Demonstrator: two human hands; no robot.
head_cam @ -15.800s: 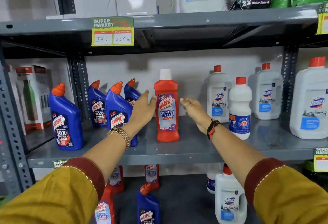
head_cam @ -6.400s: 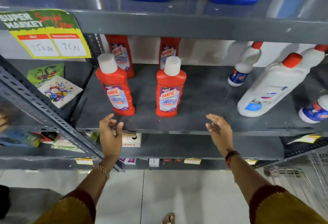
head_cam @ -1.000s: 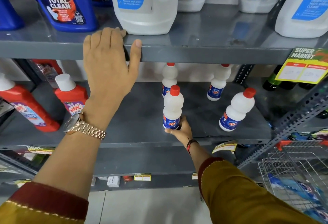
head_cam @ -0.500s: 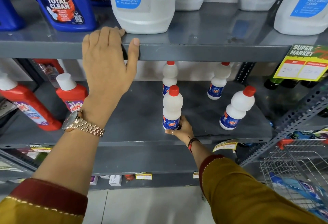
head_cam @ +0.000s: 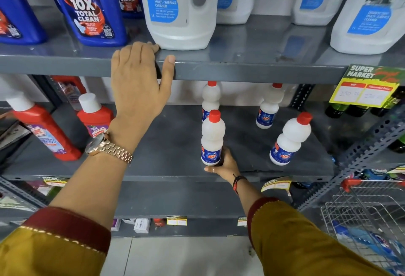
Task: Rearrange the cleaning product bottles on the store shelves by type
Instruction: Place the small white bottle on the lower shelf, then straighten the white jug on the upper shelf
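My right hand (head_cam: 223, 164) is wrapped around the base of a small white bottle with a red cap (head_cam: 212, 136), which stands upright near the front of the lower grey shelf (head_cam: 166, 159). Three more small white bottles stand there: one right behind it (head_cam: 210, 96), one at the back right (head_cam: 268, 109), one tilted at the front right (head_cam: 290, 139). My left hand (head_cam: 138, 81) rests flat on the front edge of the upper shelf (head_cam: 252, 70), holding nothing. Red Harpic bottles (head_cam: 45, 131) stand at the lower shelf's left.
The upper shelf carries blue Harpic bottles (head_cam: 87, 6) at the left and large white disinfectant jugs (head_cam: 179, 8) to the right. A yellow price tag (head_cam: 365, 87) hangs at the right. Dark green bottles (head_cam: 341, 109) sit behind it. A wire shopping basket (head_cam: 363, 214) stands at the lower right.
Over the last second almost nothing has moved: my right hand stays on the small white bottle and my left hand stays on the upper shelf edge. The view has shifted slightly.
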